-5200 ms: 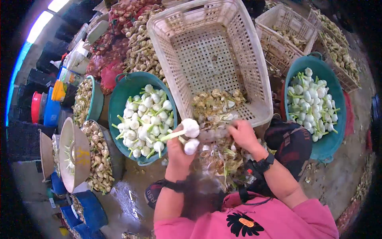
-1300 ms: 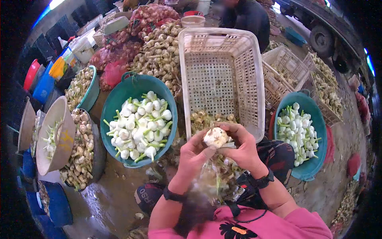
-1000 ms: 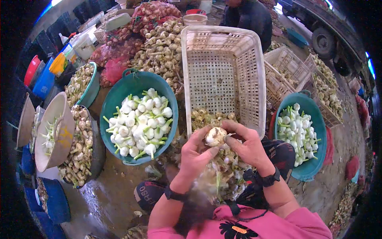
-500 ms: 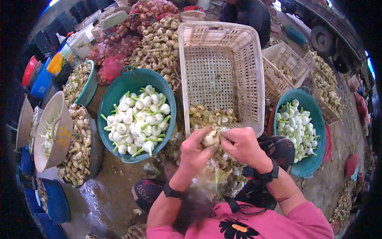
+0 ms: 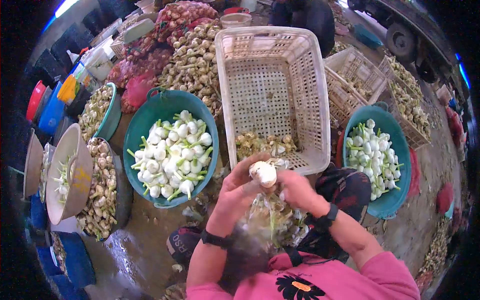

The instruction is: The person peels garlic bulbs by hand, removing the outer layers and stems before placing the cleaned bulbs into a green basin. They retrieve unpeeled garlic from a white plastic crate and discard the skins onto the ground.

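My left hand (image 5: pixel 237 186) is closed around a garlic bulb (image 5: pixel 263 173), whose pale, mostly bare side faces up. Close by on the right, my right hand (image 5: pixel 296 191) has its fingers curled in against the bulb's side. They are slightly blurred, and what they pinch is hidden. Both hands are at the near edge of a whitish plastic crate (image 5: pixel 321 107), where some unpeeled garlic (image 5: pixel 260 145) lies. Below the hands, a heap of loose garlic skins and stalks (image 5: pixel 272 220) covers my lap area.
A green tub of white garlic (image 5: pixel 131 135) stands left, another green tub (image 5: pixel 406 165) right. Behind are a pile of unpeeled garlic (image 5: pixel 192 60), red mesh sacks (image 5: pixel 185 17) and more crates (image 5: pixel 345 97). A tilted basin (image 5: pixel 80 172) stands far left. A person in dark clothes (image 5: pixel 305 20) is beyond the crate.
The bulb in my left hand has turned and shows a whiter side. My right hand has moved slightly down and right. The whole view has shifted a little.
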`<state>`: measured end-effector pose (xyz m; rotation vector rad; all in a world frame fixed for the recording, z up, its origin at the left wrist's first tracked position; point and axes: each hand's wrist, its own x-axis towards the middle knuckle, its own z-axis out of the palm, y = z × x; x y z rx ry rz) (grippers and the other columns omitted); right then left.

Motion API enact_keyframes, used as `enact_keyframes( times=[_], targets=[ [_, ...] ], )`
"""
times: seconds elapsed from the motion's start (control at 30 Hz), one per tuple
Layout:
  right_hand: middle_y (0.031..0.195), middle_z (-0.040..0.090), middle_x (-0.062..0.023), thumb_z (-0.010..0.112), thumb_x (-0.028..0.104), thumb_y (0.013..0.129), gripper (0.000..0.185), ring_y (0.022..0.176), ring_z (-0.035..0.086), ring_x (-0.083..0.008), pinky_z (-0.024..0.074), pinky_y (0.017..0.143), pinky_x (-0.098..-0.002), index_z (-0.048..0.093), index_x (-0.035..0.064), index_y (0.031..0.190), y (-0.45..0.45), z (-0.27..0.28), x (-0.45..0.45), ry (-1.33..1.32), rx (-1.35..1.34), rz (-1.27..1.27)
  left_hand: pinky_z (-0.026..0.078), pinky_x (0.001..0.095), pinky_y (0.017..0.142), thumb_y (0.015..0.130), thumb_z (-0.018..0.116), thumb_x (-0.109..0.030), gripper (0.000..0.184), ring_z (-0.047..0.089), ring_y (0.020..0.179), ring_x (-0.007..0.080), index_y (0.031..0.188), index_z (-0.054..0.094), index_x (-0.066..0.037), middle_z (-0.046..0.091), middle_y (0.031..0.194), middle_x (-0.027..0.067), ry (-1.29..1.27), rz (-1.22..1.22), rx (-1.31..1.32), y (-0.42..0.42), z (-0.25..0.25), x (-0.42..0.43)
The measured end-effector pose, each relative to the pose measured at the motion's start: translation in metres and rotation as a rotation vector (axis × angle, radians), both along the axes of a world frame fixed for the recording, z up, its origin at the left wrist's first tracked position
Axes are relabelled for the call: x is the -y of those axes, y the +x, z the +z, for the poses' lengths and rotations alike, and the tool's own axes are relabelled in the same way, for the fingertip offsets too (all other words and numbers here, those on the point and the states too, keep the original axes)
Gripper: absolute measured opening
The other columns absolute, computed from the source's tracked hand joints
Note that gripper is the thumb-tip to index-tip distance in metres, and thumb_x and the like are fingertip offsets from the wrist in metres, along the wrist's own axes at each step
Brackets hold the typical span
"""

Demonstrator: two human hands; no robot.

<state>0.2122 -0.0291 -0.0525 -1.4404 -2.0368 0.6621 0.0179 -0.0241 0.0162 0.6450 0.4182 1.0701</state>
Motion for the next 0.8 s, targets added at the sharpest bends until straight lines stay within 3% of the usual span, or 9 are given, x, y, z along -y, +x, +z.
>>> enact_keyframes(
  times=[0.07,0.1,0.2,0.23,0.37,0.57,0.67,0.8],
  targets=[
    [0.085,0.065,-0.0185,0.063,0.01,0.073,0.02,0.078,0.061,-0.0365,0.0498,0.07,-0.0395,0.062,-0.0014,0.089,0.005,0.043,-0.01,-0.132,-0.203,-0.111,0.048,0.0357,0.087,0.075,0.07,-0.011,0.06,0.055,0.109,0.0234,0.128,0.043,-0.001,0.05,0.126,0.0125,-0.073,-0.036,0.036,0.0,0.001,-0.003],
    [0.093,0.065,-0.0181,0.064,0.009,0.075,0.026,0.083,0.062,-0.0345,0.0498,0.073,-0.0369,0.063,0.0002,0.1,0.009,0.066,-0.011,-0.268,-0.299,-0.143,0.049,0.033,0.085,0.075,0.067,-0.007,0.064,0.056,0.106,0.0216,0.132,0.039,-0.002,0.051,0.124,0.0106,-0.029,0.014,-0.095,0.003,-0.017,-0.006],
    [0.095,0.065,-0.0174,0.063,0.012,0.077,0.027,0.086,0.063,-0.0324,0.0492,0.077,-0.0358,0.064,0.0009,0.102,0.005,0.091,-0.013,-0.041,-0.41,0.036,0.048,0.0306,0.085,0.073,0.062,0.0,0.066,0.056,0.103,0.0189,0.133,0.037,-0.002,0.051,0.122,0.009,0.019,0.028,-0.365,0.01,-0.02,-0.005],
    [0.096,0.065,-0.0147,0.059,0.011,0.08,0.025,0.089,0.061,-0.0313,0.0487,0.077,-0.0368,0.063,0.0023,0.103,-0.001,0.098,-0.013,0.154,-0.31,0.149,0.046,0.0298,0.087,0.07,0.059,0.005,0.069,0.053,0.106,0.0171,0.135,0.036,-0.002,0.05,0.123,0.0089,-0.025,0.01,-0.305,0.011,-0.017,-0.004],
    [0.093,0.06,-0.0116,0.056,0.007,0.074,0.033,0.087,0.058,-0.0303,0.0486,0.072,-0.0389,0.057,0.002,0.106,-0.007,0.086,-0.009,0.329,0.065,0.311,0.044,0.0275,0.087,0.068,0.061,0.004,0.077,0.05,0.108,0.0161,0.138,0.028,0.002,0.045,0.126,0.0103,0.035,-0.039,-0.42,0.012,-0.008,-0.003],
    [0.075,0.056,-0.0094,0.057,0.013,0.067,0.019,0.072,0.057,-0.026,0.0488,0.063,-0.0336,0.054,0.0013,0.081,-0.01,0.091,-0.002,0.416,0.405,0.427,0.04,0.0293,0.096,0.063,0.063,0.001,0.084,0.043,0.119,0.0203,0.138,0.026,0.006,0.039,0.134,0.0143,0.13,-0.11,-0.619,0.012,-0.025,-0.004],
    [0.072,0.055,-0.0083,0.057,0.015,0.067,0.014,0.067,0.057,-0.0252,0.0484,0.059,-0.0343,0.052,0.0038,0.075,-0.011,0.091,0.002,0.42,0.524,0.469,0.035,0.0289,0.1,0.061,0.062,0.0,0.087,0.04,0.122,0.0206,0.138,0.023,0.007,0.038,0.135,0.0156,0.207,-0.145,-0.7,0.01,-0.027,-0.006],
    [0.07,0.056,-0.0093,0.058,0.014,0.067,0.013,0.065,0.058,-0.0258,0.0479,0.055,-0.0342,0.053,0.0041,0.073,-0.006,0.089,-0.002,0.395,0.429,0.488,0.028,0.0292,0.105,0.06,0.059,0.001,0.089,0.036,0.127,0.0208,0.14,0.02,0.005,0.037,0.137,0.0162,0.266,-0.158,-0.665,0.012,-0.022,-0.003]
  ],
)
